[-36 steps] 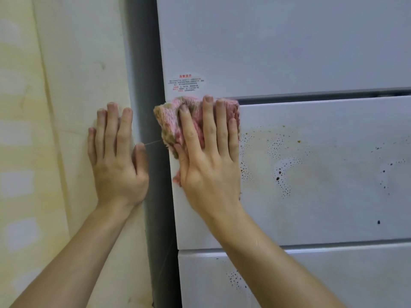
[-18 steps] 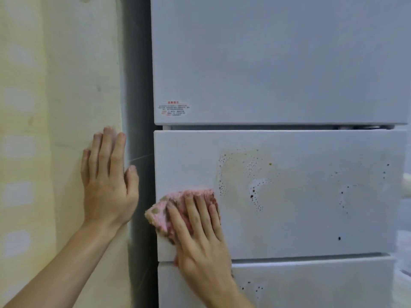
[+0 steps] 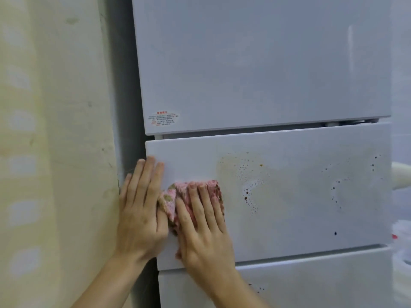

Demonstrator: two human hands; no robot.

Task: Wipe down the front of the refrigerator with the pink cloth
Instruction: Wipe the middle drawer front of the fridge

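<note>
The white refrigerator (image 3: 266,67) fills the view, with an upper door, a middle drawer front (image 3: 300,196) and a lower drawer front below it. Brown spots and a yellowish smear mark the middle front. My right hand (image 3: 202,227) lies flat on the pink cloth (image 3: 178,196) and presses it against the left part of the middle front. My left hand (image 3: 142,210) rests flat on the left edge of that front, fingers up and apart, its thumb side touching the cloth.
A yellowish wall (image 3: 55,152) stands close on the left, with a dark narrow gap (image 3: 124,107) between it and the refrigerator. A red-lettered sticker (image 3: 163,118) sits at the upper door's bottom left corner. Pale blurred objects (image 3: 400,178) show at the right edge.
My left hand has left the wall and moved right onto the drawer front's left edge. My right hand and the cloth, after sliding down, have come up a little and moved right.
</note>
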